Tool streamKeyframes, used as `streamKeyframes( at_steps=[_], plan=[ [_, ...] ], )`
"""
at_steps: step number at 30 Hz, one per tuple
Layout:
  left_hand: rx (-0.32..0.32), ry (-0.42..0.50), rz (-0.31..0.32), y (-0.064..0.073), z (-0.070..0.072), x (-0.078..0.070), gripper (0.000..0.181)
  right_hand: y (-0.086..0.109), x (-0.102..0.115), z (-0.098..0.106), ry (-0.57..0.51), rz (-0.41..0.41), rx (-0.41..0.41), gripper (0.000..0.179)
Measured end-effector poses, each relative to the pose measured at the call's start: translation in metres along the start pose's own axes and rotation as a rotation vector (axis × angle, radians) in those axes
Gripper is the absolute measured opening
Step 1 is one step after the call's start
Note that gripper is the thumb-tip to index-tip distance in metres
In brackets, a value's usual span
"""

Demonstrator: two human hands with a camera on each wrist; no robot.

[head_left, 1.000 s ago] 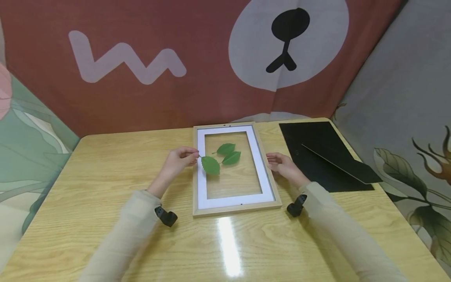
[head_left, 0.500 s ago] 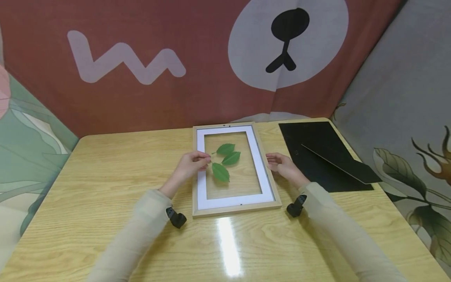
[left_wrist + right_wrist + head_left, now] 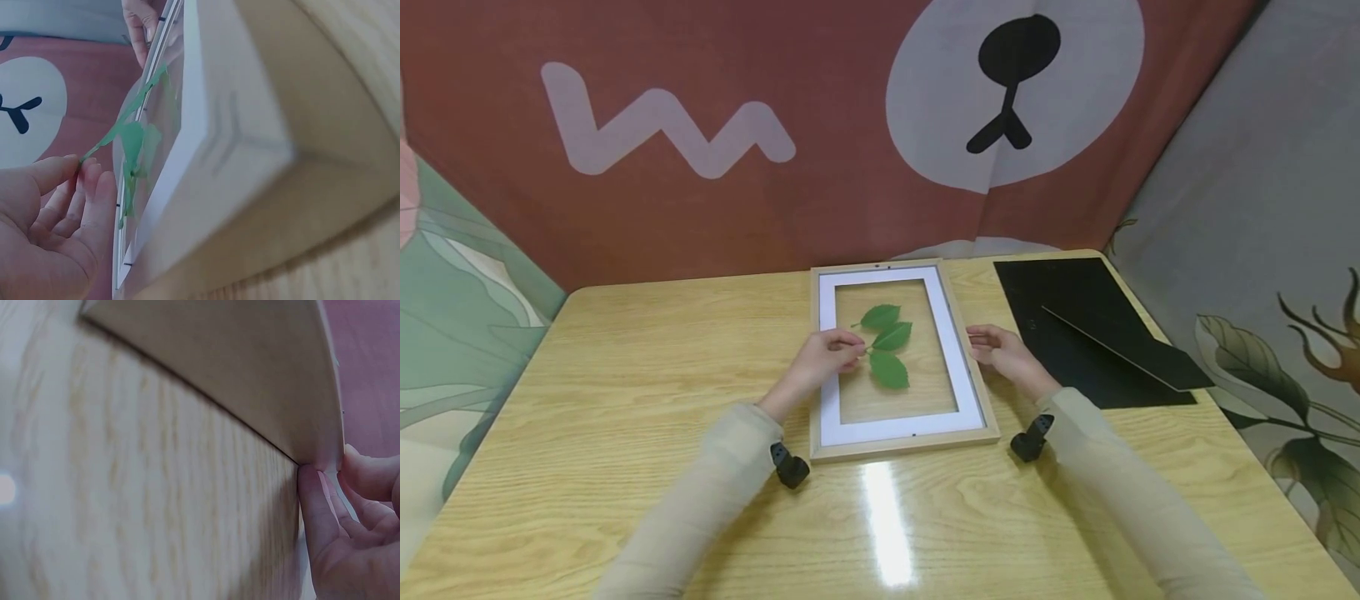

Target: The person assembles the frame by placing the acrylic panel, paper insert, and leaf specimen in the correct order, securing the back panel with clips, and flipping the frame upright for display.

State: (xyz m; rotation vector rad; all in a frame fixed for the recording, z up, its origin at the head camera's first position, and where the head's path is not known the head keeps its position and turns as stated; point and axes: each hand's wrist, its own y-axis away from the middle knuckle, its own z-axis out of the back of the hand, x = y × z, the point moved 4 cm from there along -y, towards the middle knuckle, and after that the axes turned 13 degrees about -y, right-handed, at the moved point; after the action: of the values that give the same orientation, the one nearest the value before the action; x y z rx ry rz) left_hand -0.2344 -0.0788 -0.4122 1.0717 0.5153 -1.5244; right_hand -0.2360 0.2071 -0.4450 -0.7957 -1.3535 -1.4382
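Left hand (image 3: 829, 358) pinches the stem of one green leaf (image 3: 889, 371) between thumb and fingertips, the blade slanting over the clear pane (image 3: 902, 402) inside the white mat (image 3: 891, 427); right hand (image 3: 1006, 358), as I watch it, has thumb and fingertips closed on the right side of the wooden frame (image 3: 906, 447); two other leaves (image 3: 880, 317) lie on the pane just beyond the held one. From my end I cannot tell whether its tip touches the pane; the frame lies flat on the table (image 3: 625, 375), near a black board (image 3: 1052, 287).
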Motion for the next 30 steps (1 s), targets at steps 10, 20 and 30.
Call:
streamKeyframes(
  at_steps=[10, 20, 30],
  plan=[
    [-0.010, -0.019, -0.005, -0.0008, -0.0041, -0.0033, 0.022, 0.0004, -0.0009, 0.0000, 0.019, 0.024, 0.004, 0.047],
    [-0.014, -0.031, 0.028, -0.0049, -0.0026, -0.0006, 0.021, 0.0006, 0.0005, 0.0000, 0.011, 0.025, 0.012, 0.047],
    [-0.019, -0.036, 0.042, -0.0044, -0.0021, 0.0015, 0.022, 0.0019, 0.0000, 0.0003, 0.009, 0.019, 0.006, 0.047]
  ],
)
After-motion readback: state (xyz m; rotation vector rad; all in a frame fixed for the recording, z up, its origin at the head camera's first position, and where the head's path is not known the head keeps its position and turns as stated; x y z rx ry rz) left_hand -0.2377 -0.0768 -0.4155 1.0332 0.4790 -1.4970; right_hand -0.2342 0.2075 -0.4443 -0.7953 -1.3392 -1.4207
